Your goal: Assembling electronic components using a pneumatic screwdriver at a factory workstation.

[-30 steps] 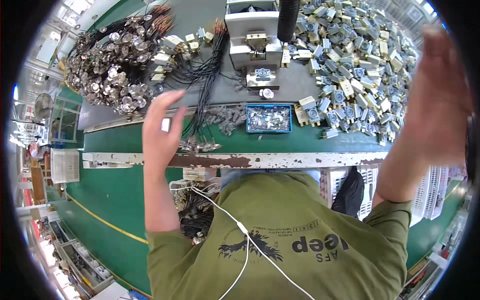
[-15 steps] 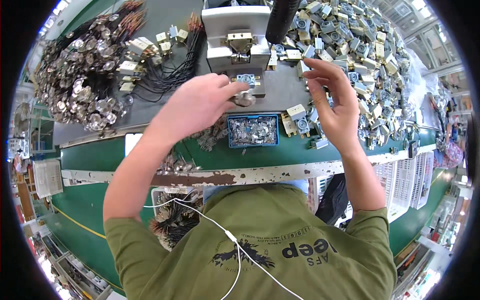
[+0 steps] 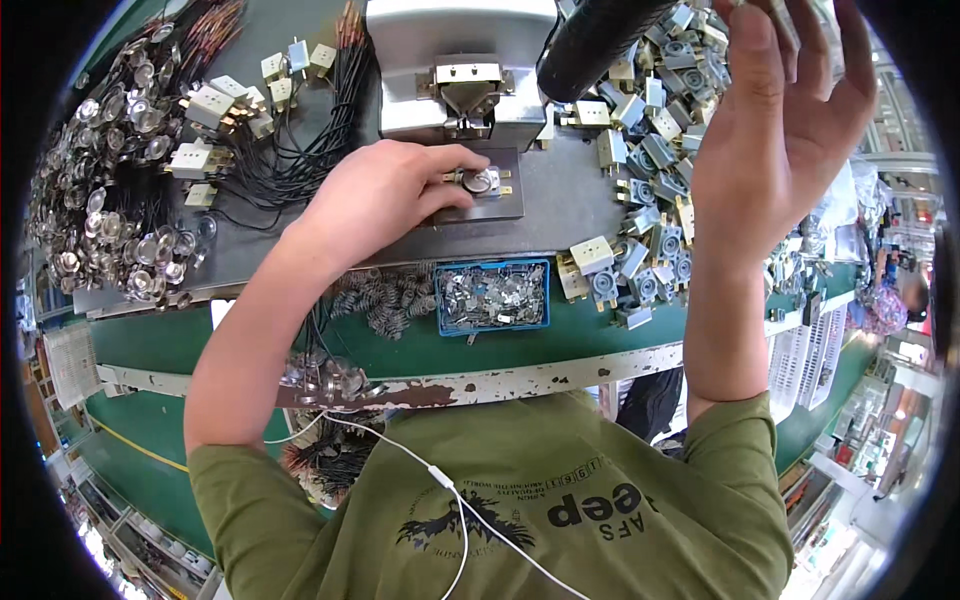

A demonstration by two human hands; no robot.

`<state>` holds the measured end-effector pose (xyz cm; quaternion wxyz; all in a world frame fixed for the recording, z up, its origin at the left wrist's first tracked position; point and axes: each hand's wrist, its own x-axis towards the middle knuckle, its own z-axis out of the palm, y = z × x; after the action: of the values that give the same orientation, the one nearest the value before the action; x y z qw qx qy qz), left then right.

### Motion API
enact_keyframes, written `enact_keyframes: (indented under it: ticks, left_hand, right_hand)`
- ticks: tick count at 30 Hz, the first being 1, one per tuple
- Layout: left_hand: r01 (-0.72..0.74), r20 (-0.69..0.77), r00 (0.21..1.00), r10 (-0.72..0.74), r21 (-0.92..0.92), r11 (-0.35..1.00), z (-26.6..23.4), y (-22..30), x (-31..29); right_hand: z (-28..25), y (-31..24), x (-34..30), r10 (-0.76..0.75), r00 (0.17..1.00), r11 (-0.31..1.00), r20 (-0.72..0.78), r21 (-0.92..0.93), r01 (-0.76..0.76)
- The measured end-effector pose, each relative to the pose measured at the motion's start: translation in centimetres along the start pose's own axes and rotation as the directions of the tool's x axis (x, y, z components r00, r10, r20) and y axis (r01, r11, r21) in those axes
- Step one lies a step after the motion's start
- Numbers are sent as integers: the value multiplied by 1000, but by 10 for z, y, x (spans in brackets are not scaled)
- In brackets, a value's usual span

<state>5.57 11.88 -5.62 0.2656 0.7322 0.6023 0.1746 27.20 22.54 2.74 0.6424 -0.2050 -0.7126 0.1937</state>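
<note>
My left hand (image 3: 375, 195) reaches over the metal base plate (image 3: 500, 207) of a press. Its thumb and forefinger close round a small round metal cap (image 3: 477, 182), which lies over a blue-grey block with brass terminals (image 3: 494, 183) on that plate. Whether the cap is seated in the block, I cannot tell. My right hand (image 3: 775, 150) is raised high at the right, fingers apart, with nothing seen in it. Below and behind it spreads a heap of grey-blue and cream blocks (image 3: 655, 150).
The press head (image 3: 465, 80) stands behind the plate, beside a thick black hose (image 3: 605, 45). A blue tray (image 3: 493, 327) of small metal pieces sits nearer, next to loose springs (image 3: 385, 300). Capped black wires (image 3: 120, 200) pile up at the left, near several cream blocks (image 3: 210, 105).
My left hand has brought the metal cap from the plate's near edge onto the block. My right hand has risen away from the heap, up and right. The view has shifted a little.
</note>
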Motion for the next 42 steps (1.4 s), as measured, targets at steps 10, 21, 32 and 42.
enact_keyframes:
  ticks: [10, 21, 32, 42]
  left_hand:
    - [-66, -69, 995, 76, 134, 989, 8, -2, -4]
    - [-138, -90, 984, 154, 161, 977, 14, -11, -4]
    - [-51, 1, 999, 51, 121, 991, 9, -6, -4]
    - [-91, -43, 994, 99, 166, 982, 11, -8, -5]
  right_hand:
    - [23, 9, 25, 193, 956, 971, 221, 100, -219]
    - [48, -27, 12, 304, 949, 931, 83, 184, -315]
    - [78, -23, 10, 338, 935, 879, 103, 321, -353]
    - [106, 5, 18, -137, 965, 393, 224, 906, -155]
